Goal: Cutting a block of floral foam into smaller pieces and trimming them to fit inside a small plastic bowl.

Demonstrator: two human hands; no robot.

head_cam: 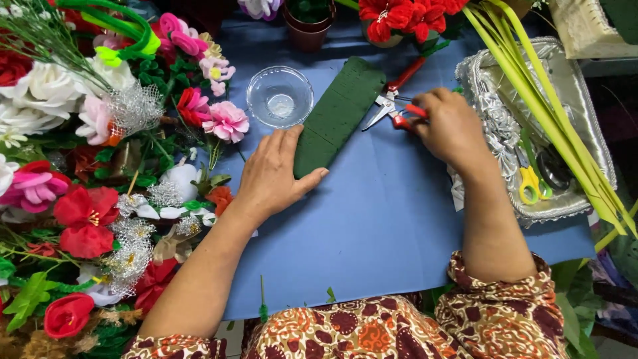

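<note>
Head view shows the left hand [276, 174] lying flat, fingers together, against the near end of the green floral foam block [339, 113], which lies on the blue sheet [372, 226] just right of the glass bowl [280, 96]. The right hand [450, 126] has its fingers curled around the red handles of the pruning shears [393, 106], whose blades point at the foam.

I'd worry about those blades: they sit close to the foam's edge, and a careless lift could gouge the soft block or nick the other hand's thumb. A nudge of the foam could also push it into the bowl beside it.

The bowl looks empty, or holds only a little clear water; I cannot tell which. The silver foil tray [579, 100] on the right holds yellow-handled scissors [531, 183], crumpled foil and long green leaf strips [545, 106] lying across it.
</note>
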